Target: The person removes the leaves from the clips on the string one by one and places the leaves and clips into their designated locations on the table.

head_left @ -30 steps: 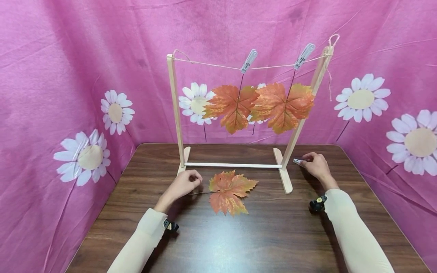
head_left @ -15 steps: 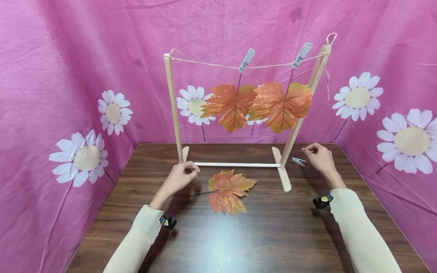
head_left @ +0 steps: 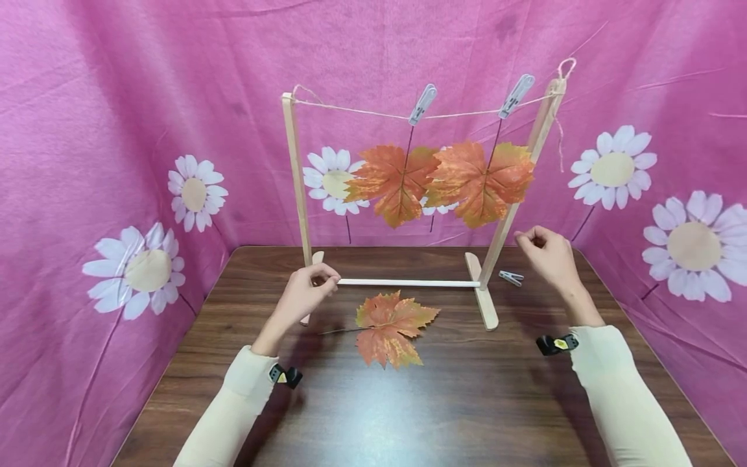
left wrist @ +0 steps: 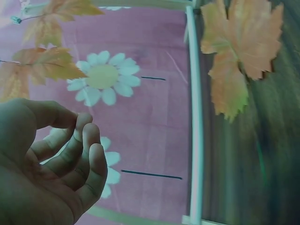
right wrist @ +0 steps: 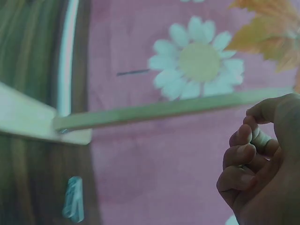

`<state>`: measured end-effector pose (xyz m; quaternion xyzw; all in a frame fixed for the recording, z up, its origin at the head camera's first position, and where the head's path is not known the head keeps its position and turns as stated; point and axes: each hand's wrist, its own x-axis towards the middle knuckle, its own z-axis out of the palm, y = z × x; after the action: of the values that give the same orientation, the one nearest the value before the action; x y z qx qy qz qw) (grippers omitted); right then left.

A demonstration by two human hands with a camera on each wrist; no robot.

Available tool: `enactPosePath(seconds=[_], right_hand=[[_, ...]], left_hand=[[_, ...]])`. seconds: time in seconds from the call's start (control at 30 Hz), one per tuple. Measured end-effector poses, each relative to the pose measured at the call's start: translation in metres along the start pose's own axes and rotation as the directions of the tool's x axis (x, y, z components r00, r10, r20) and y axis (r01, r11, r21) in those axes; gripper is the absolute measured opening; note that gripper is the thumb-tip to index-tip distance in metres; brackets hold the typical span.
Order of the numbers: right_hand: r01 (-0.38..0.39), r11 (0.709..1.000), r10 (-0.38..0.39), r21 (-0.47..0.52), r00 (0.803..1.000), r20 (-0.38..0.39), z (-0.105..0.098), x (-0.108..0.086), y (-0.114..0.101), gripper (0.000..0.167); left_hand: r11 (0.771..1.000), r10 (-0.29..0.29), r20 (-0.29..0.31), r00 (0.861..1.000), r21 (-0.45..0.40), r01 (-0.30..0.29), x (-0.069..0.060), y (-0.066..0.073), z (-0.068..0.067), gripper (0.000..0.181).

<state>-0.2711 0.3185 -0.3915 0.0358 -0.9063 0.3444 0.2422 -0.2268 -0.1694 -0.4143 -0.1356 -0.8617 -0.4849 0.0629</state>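
My left hand hovers by the left post of the wooden stand, above and left of a loose orange maple leaf on the table. In the left wrist view its fingers curl loosely, thumb near the index tip, holding nothing. My right hand is raised right of the right post, loosely curled and with nothing in it. Below it a pale clothespin lies on the table, seen too in the right wrist view. Two similar leaves, a left one and a right one, hang by their stems from clothespins.
A string runs between the tops of the left post and the right post. A white crossbar joins the stand's feet. Behind the brown table hangs a pink daisy-print cloth.
My right hand has let go of the clothespin, leaving it on the table, and has risen. My left hand has moved up and away from the loose leaf's stem.
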Motion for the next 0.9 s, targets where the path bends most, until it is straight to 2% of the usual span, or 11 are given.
enactPosePath(seconds=[0.3, 0.63, 0.9], right_hand=[[0.069, 0.991, -0.062, 0.115, 0.996, -0.064, -0.011, -0.001, -0.046, 0.035], [0.152, 0.974, -0.144, 0.168, 0.988, -0.061, -0.016, 0.000, -0.093, 0.037], [0.199, 0.957, -0.194, 0.210, 0.980, -0.045, -0.014, 0.006, -0.120, 0.036]], left_hand=[[0.999, 0.015, -0.053, 0.998, -0.048, -0.017, 0.005, 0.022, -0.010, 0.009], [0.986, 0.032, -0.089, 0.996, -0.159, -0.046, 0.011, 0.055, -0.017, 0.013], [0.970, 0.121, -0.103, 0.987, -0.201, -0.140, 0.023, 0.076, -0.018, 0.011]])
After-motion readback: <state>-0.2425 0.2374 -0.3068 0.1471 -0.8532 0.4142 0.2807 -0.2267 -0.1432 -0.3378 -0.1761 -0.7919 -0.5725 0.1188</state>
